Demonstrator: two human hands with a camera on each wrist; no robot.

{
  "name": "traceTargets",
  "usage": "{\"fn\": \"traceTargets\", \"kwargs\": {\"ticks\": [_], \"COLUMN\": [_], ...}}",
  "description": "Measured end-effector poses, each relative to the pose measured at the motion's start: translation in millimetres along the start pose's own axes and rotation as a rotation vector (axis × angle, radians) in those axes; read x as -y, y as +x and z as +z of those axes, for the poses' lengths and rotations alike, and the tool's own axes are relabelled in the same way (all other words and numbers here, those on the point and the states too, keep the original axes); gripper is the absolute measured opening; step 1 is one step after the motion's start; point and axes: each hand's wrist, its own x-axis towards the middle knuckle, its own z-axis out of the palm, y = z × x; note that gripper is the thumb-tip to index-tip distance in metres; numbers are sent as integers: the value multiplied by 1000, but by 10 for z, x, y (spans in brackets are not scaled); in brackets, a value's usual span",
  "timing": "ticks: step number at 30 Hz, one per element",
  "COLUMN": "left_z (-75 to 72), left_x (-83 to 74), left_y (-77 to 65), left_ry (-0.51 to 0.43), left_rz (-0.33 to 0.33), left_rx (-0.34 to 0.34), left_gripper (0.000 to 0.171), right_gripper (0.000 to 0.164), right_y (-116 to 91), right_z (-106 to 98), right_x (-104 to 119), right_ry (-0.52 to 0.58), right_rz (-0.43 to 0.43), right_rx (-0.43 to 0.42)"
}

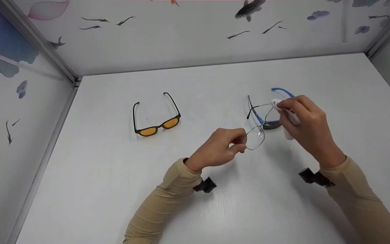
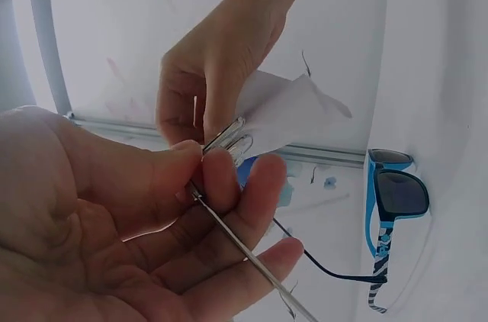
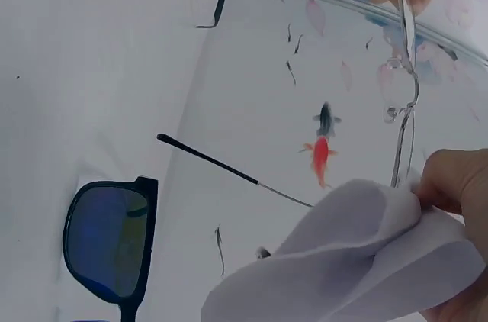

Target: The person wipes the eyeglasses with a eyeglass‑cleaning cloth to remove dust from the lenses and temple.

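Thin-rimmed clear eyeglasses are held above the table between both hands. My left hand pinches the rim at one end, thumb against fingers, as the left wrist view shows up close. My right hand pinches a white cloth around the other lens; the cloth hides most of that lens. One dark-tipped temple sticks out past the cloth in the right wrist view. Beneath and behind the hands lie blue-framed sunglasses with dark lenses and a striped temple, partly covered by the right hand in the head view.
Black-framed glasses with orange lenses lie on the left of the white table, temples spread toward the back. White panels printed with fish stand along the back and left side. Each wrist carries a small black camera.
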Motion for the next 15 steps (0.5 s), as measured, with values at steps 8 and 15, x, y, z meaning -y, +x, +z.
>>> {"fn": "traceTargets", "kwargs": {"ticks": [8, 15], "left_z": [-19, -54], "left_x": [26, -42], "left_y": [-12, -34], "left_ry": [-46, 19], "left_rz": [5, -5], "left_rx": [-102, -30], "left_gripper": [11, 12], "right_gripper": [32, 27], "right_y": [-53, -4], "right_z": [106, 57], "right_x": [101, 7], "right_ry": [19, 10], "right_rz": [-89, 84], "right_rx": [66, -41]}}
